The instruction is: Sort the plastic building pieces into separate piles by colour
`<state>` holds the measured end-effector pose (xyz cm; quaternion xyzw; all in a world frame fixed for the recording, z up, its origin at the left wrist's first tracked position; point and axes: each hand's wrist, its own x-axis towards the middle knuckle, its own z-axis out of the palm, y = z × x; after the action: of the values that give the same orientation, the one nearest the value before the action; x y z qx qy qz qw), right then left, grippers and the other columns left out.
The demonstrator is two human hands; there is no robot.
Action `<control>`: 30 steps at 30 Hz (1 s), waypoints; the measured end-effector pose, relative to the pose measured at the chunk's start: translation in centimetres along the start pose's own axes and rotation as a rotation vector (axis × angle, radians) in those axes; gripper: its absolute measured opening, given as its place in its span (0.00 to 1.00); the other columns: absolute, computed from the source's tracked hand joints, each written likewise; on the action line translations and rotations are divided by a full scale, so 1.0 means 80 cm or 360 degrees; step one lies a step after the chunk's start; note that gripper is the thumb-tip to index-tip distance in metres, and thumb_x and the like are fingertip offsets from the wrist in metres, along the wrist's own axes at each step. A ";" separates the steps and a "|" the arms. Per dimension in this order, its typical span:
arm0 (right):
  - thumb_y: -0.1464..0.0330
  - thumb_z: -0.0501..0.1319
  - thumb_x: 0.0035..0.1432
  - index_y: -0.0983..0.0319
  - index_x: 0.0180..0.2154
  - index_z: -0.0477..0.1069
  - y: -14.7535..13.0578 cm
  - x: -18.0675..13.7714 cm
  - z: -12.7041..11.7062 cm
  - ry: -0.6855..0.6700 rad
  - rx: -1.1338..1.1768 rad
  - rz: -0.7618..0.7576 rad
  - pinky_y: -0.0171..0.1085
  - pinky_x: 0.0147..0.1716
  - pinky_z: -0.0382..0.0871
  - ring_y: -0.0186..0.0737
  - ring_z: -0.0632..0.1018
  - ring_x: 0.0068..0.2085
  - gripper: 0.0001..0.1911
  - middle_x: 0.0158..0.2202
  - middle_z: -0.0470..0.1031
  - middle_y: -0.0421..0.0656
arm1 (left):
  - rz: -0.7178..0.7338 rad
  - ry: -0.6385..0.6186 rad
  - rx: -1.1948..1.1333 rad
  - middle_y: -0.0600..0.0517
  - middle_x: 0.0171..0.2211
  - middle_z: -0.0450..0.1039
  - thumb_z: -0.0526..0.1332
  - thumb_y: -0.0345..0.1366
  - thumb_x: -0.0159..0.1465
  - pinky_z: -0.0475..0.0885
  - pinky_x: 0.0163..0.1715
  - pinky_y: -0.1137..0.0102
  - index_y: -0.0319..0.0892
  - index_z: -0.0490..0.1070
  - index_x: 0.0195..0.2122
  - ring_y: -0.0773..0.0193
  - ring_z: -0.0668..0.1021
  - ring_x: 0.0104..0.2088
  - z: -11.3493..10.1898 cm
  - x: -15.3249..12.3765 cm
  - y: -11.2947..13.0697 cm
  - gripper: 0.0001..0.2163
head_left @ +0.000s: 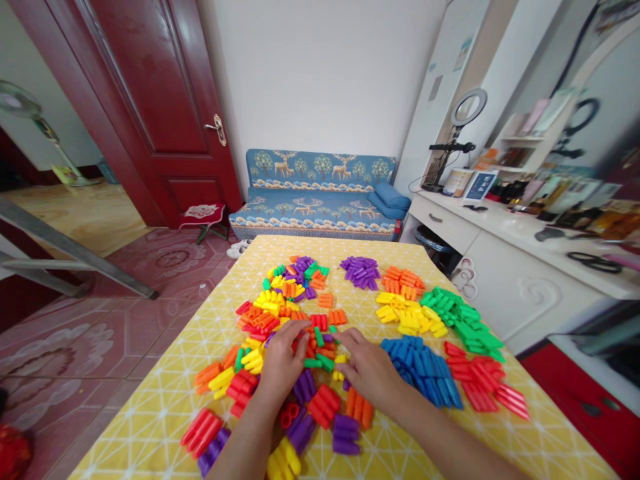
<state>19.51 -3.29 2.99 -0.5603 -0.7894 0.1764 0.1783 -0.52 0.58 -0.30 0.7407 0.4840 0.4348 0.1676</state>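
— Any words or numbers to read here?
— None. Small cards and frames [473, 183] on the white desk [505, 230], but too blurry to read.
— And on the papers [463, 53] up on the wall?
— Too small and fuzzy. No letters on the plastic blocks [423, 363] either.

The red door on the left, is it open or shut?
Open. The red door is swung inward, and past its left edge another room's floor and a standing fan show.

My yellow white-latticed worktop [165, 413], mixed rainbow blocks [280, 313] centre frame, sorted blue pile [425, 367], green pile [463, 320], red pile [485, 383] right.
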 end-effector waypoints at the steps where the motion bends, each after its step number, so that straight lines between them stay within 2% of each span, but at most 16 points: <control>1: 0.71 0.60 0.53 0.57 0.58 0.62 -0.003 0.004 0.004 0.0021 -0.0048 0.0057 0.38 0.42 0.67 0.44 0.75 0.46 0.29 0.54 0.67 0.47 | 0.0034 -0.0056 0.0047 0.46 0.44 0.75 0.56 0.35 0.64 0.74 0.46 0.61 0.43 0.73 0.46 0.58 0.77 0.45 -0.002 0.000 0.004 0.12; 3: 0.71 0.60 0.53 0.58 0.60 0.60 -0.005 0.015 0.010 0.0045 -0.0097 0.0152 0.40 0.44 0.67 0.46 0.75 0.48 0.31 0.54 0.65 0.49 | 0.0125 -0.0166 0.0149 0.45 0.49 0.73 0.59 0.38 0.61 0.71 0.50 0.59 0.45 0.73 0.48 0.55 0.75 0.49 -0.006 0.000 0.011 0.14; 6: 0.72 0.58 0.53 0.58 0.57 0.63 -0.004 0.034 0.024 0.0041 -0.0020 0.0229 0.39 0.44 0.67 0.45 0.75 0.47 0.29 0.52 0.66 0.48 | 0.0257 -0.0328 0.0253 0.46 0.53 0.70 0.63 0.38 0.56 0.69 0.53 0.56 0.48 0.72 0.50 0.51 0.72 0.52 -0.012 0.000 0.021 0.19; 11: 0.75 0.58 0.48 0.59 0.52 0.67 -0.009 0.045 0.057 0.0251 0.0251 0.0305 0.38 0.48 0.66 0.43 0.73 0.49 0.27 0.50 0.67 0.47 | 0.0280 -0.0427 0.0273 0.47 0.54 0.69 0.63 0.27 0.48 0.67 0.54 0.55 0.50 0.72 0.50 0.50 0.70 0.53 -0.011 0.002 0.026 0.26; 16: 0.72 0.60 0.47 0.59 0.51 0.67 -0.007 0.042 0.077 0.0546 0.0423 0.0394 0.42 0.46 0.68 0.47 0.73 0.47 0.25 0.48 0.70 0.47 | 0.0147 -0.0290 0.0190 0.48 0.46 0.72 0.58 0.25 0.53 0.70 0.48 0.58 0.49 0.74 0.47 0.55 0.73 0.46 -0.005 0.003 0.018 0.21; 20: 0.71 0.60 0.46 0.61 0.48 0.67 -0.002 0.043 0.080 0.0651 0.0656 0.0403 0.39 0.34 0.70 0.39 0.74 0.31 0.23 0.44 0.72 0.45 | 0.0092 -0.0149 0.0115 0.47 0.41 0.73 0.59 0.29 0.58 0.71 0.45 0.60 0.46 0.75 0.43 0.55 0.73 0.44 -0.003 0.003 0.013 0.13; 22: 0.71 0.60 0.47 0.61 0.45 0.68 0.000 0.043 0.080 0.0697 0.0755 0.0388 0.37 0.31 0.70 0.36 0.72 0.27 0.20 0.40 0.73 0.44 | 0.0074 -0.0079 0.0101 0.47 0.40 0.73 0.59 0.31 0.60 0.70 0.45 0.60 0.45 0.75 0.41 0.55 0.73 0.44 -0.003 0.004 0.012 0.10; 24: 0.69 0.60 0.49 0.61 0.42 0.69 -0.001 0.042 0.079 0.0733 0.0830 0.0357 0.36 0.30 0.69 0.35 0.72 0.27 0.15 0.37 0.74 0.42 | 0.0052 -0.0019 0.0105 0.48 0.39 0.73 0.59 0.33 0.61 0.70 0.45 0.60 0.44 0.73 0.39 0.56 0.73 0.43 -0.003 0.004 0.012 0.07; 27: 0.65 0.59 0.54 0.61 0.31 0.70 -0.005 0.038 0.076 0.0733 0.0875 0.0286 0.33 0.28 0.65 0.36 0.72 0.27 0.06 0.28 0.73 0.39 | 0.0008 0.0074 0.0109 0.48 0.37 0.73 0.58 0.35 0.61 0.70 0.44 0.61 0.43 0.70 0.37 0.56 0.74 0.42 -0.003 0.001 0.013 0.05; 30: 0.61 0.57 0.59 0.60 0.24 0.70 -0.011 0.033 0.068 0.0691 0.0754 0.0200 0.32 0.25 0.60 0.34 0.69 0.23 0.14 0.20 0.69 0.37 | -0.0083 0.0187 0.0013 0.49 0.35 0.72 0.57 0.35 0.62 0.70 0.40 0.64 0.42 0.67 0.37 0.58 0.75 0.37 -0.005 -0.003 0.012 0.04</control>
<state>15.37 -1.47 -1.10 -0.5753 -0.6338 0.2423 0.4567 -0.30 -0.17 0.46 0.7016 0.5139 0.4712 0.1471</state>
